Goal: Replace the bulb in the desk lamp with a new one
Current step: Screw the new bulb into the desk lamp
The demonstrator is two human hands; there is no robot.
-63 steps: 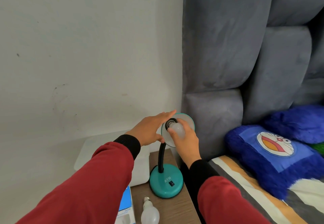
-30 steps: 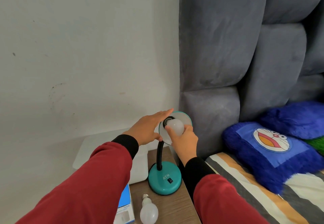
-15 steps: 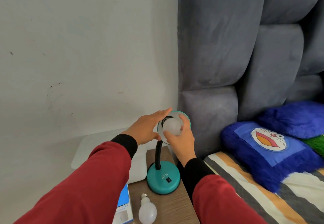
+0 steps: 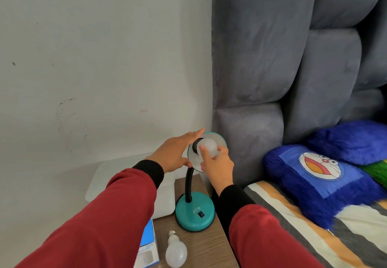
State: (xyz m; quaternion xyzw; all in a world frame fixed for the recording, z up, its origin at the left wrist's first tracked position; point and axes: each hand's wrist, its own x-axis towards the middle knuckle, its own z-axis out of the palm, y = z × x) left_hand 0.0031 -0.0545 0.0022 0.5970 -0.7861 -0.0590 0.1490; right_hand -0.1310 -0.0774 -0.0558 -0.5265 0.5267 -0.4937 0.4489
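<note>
So, right hand (image 4: 217, 168): bulb (image 4: 209, 146) in lamp shade (image 4: 219, 139) is gripped.
Left hand (image 4: 174, 154): laid flat, fingers straight, against shade.
Tabletop (image 4: 207, 244): spare bulb (image 4: 176, 252) is left lying.

In front of you is a pale wall (image 4: 94, 47) with some dark marks. On your right stands a grey padded headboard (image 4: 272, 47). A blue cartoon pillow (image 4: 318, 175) lies on the striped bedsheet (image 4: 314, 238). A white box (image 4: 129, 175) sits beside the wooden nightstand (image 4: 205, 244).
</note>
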